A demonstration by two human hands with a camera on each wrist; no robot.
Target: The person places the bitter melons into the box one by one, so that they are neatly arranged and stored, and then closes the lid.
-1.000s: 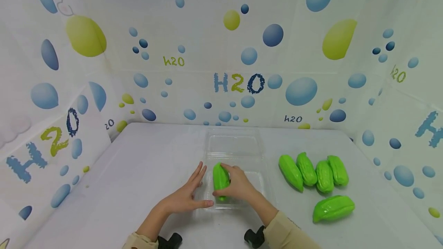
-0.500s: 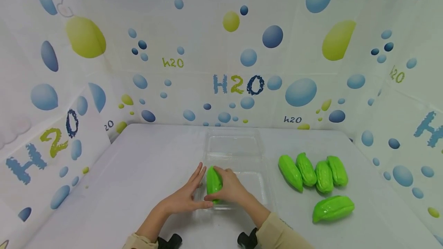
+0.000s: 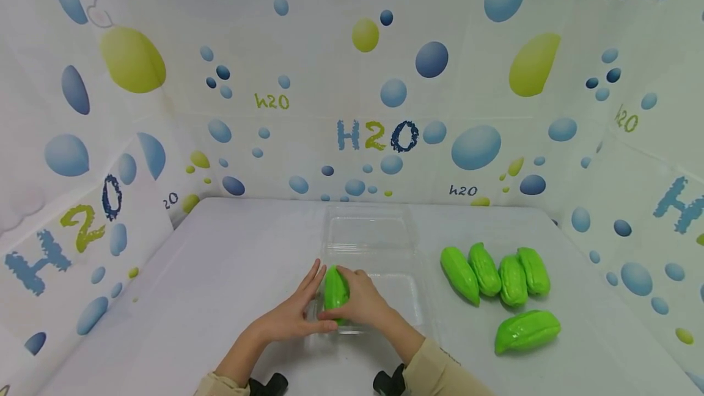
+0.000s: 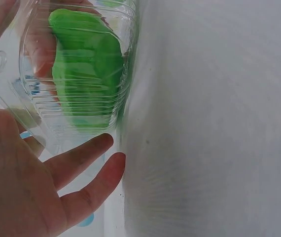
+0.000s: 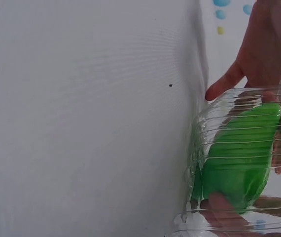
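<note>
In the head view, a glossy green star fruit stands lengthwise at the left side of a clear plastic clamshell box. My right hand grips it, fingers at the far end and thumb at the near end. My left hand is spread along the box's left side, fingers straight and thumb by the front left corner. The left wrist view shows the star fruit through the ribbed wall, with the left hand just outside. In the right wrist view the star fruit lies behind the wall.
The box's lid lies folded back behind it. To the right, several green star fruits stand in a row, with one more star fruit lying nearer. A white cloth covers the table, and a patterned sheet hangs behind.
My right hand has moved left with the star fruit, bringing it close to the box's left wall and my left hand. The left hand has stayed in place.
</note>
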